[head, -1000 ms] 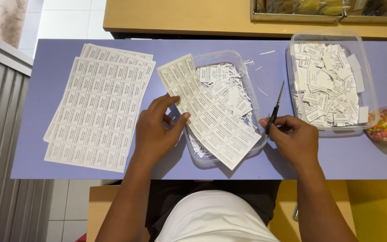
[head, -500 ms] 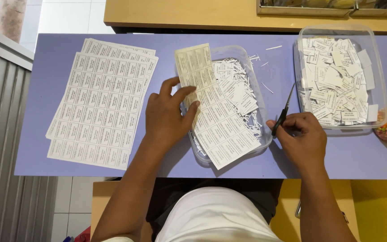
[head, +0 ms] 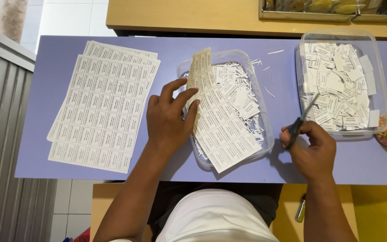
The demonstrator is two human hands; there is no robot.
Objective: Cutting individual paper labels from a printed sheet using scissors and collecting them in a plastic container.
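I see the left hand [head: 170, 117] pinching a white label sheet [head: 218, 121] over the near clear tub [head: 265, 130]. The right hand [head: 312, 148] grips black scissors [head: 302, 120]. Stacked label sheets [head: 106, 105] lie left on the purple counter [head: 59, 58]; the cut-label tub [head: 379, 85] stands right.

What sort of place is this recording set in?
Probably a small shop or home workbench for cutting labels: uncut label sheets lie on a lilac table, a clear tub holds cut labels, and the right hand holds scissors.
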